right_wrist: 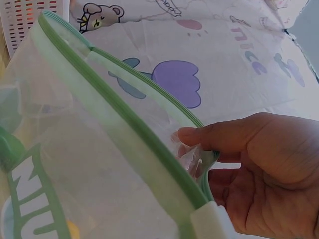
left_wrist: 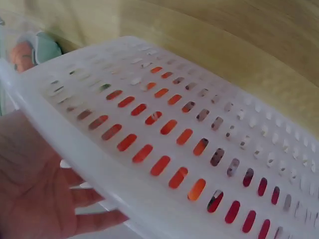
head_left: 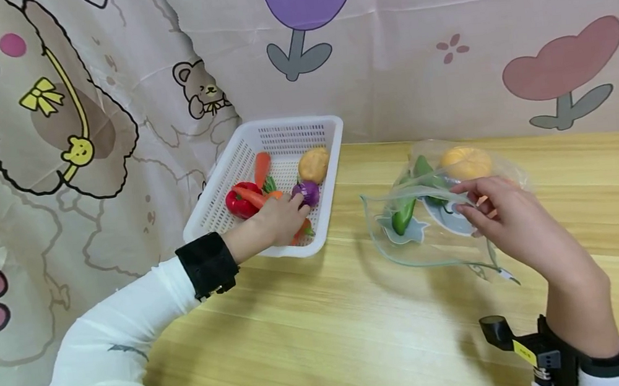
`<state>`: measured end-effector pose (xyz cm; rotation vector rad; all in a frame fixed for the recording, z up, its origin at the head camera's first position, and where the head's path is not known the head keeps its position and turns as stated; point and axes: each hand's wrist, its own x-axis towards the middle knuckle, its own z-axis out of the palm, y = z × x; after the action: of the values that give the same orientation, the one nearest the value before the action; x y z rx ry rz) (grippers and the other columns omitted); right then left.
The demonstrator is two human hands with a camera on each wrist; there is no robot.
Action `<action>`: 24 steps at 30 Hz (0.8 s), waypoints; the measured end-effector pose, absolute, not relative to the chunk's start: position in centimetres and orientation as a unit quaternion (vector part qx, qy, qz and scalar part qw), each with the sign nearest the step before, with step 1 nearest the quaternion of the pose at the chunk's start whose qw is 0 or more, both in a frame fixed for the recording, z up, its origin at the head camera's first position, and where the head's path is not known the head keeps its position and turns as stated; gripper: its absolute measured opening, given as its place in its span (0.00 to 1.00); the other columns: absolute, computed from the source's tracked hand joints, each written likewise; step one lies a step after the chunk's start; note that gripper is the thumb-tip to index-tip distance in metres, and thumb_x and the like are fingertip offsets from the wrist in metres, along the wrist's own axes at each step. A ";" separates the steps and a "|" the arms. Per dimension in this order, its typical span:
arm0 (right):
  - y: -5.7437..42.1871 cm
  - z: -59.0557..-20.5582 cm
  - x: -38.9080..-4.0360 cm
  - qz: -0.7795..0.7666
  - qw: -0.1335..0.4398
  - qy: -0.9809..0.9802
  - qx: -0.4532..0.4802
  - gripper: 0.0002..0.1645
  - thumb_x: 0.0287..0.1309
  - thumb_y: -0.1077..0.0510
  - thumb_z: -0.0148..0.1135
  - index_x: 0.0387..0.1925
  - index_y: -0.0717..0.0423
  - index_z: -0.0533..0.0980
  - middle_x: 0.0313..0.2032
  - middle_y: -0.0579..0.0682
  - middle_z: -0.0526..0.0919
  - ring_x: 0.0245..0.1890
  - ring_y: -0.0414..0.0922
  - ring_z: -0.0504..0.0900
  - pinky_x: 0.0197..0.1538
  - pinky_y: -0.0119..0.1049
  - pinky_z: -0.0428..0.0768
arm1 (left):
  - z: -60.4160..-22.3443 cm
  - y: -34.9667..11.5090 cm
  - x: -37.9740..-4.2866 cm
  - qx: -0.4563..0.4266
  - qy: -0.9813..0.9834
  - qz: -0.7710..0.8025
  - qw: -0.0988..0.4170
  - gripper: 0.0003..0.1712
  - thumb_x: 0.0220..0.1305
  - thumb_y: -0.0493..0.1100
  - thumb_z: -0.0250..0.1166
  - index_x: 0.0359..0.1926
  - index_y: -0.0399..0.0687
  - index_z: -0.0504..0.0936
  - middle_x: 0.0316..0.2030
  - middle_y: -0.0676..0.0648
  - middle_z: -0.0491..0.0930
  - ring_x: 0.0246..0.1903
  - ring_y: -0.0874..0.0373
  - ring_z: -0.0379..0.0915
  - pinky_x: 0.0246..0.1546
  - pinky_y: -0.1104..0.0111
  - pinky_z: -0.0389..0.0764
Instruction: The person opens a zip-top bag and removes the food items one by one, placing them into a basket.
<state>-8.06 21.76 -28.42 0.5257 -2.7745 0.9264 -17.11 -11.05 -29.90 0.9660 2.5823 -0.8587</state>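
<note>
My left hand (head_left: 281,220) reaches over the near side of a white perforated basket (head_left: 320,236), its fingertips next to a purple onion (head_left: 307,193) and carrots (head_left: 249,195). The left wrist view shows its fingers (left_wrist: 99,221) loosely extended, partly hidden behind the basket wall; I see no hold on anything. A red bell pepper (head_left: 240,202) and a potato (head_left: 314,165) also lie in the basket. With thumb and fingers, my right hand (head_left: 504,208) pinches the green-edged rim of a clear zip bag (right_wrist: 109,144), whose mouth is parted. Inside lie green peppers (head_left: 404,216) and a yellow-orange round vegetable (head_left: 466,162).
A wooden table (head_left: 312,335) carries the basket at centre-left and the bag at right. Patterned cloth (head_left: 413,52) hangs behind the table and along its left side. The bag's white slider (right_wrist: 213,221) sits near my right hand.
</note>
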 end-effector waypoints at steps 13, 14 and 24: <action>22.3 -28.5 -7.8 0.313 0.084 -0.931 0.167 0.16 0.58 0.67 0.58 0.49 0.67 0.72 0.33 0.55 0.70 0.22 0.25 0.72 0.23 0.26 0.75 | -28.5 -5.3 -15.4 0.459 0.866 -0.122 -0.157 0.07 0.59 0.46 0.55 0.29 0.50 0.76 0.21 0.54 0.77 0.18 0.63 0.68 0.13 0.72 0.68; 22.3 -28.6 -7.8 0.315 0.083 -0.931 0.167 0.16 0.58 0.68 0.58 0.49 0.67 0.72 0.33 0.55 0.70 0.22 0.25 0.72 0.23 0.26 0.75 | -28.3 -4.3 -14.9 0.474 0.859 -0.123 -0.147 0.07 0.60 0.46 0.54 0.31 0.51 0.76 0.22 0.55 0.77 0.19 0.64 0.68 0.13 0.73 0.67; 21.8 -28.5 -7.5 0.300 0.110 -0.931 0.179 0.16 0.56 0.69 0.59 0.48 0.66 0.74 0.32 0.54 0.73 0.27 0.27 0.72 0.25 0.26 0.75 | -29.4 6.6 -11.4 0.477 0.838 -0.260 0.039 0.20 0.68 0.51 0.45 0.57 0.56 0.70 0.52 0.55 0.73 0.44 0.63 0.70 0.36 0.74 0.77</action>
<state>-7.49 21.78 -28.55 0.5256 -2.7356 0.8823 -11.41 6.63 -29.43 1.4623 2.5700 -0.7978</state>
